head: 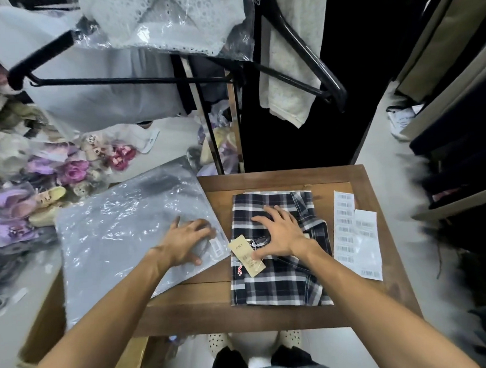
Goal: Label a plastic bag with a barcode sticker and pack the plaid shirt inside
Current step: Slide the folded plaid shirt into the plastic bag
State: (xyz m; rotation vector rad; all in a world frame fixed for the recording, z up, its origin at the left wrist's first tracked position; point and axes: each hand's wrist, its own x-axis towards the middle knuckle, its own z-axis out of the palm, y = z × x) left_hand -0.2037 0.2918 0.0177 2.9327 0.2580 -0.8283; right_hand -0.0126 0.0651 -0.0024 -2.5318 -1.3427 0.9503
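pressing flat: left hand [187,240] on plastic bag [120,229]; right hand [281,231] on plaid shirt [280,280]

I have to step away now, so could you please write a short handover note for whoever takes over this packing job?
Left hand: flat on the plastic bag, which overhangs the table's left edge.
Right hand: flat on the folded plaid shirt, mid-table, paper tag attached.
Barcode sticker sheets: right of the shirt.
Done: a barcode sticker appears to sit on the bag's near corner.
Left: open the bag, slide the shirt in.
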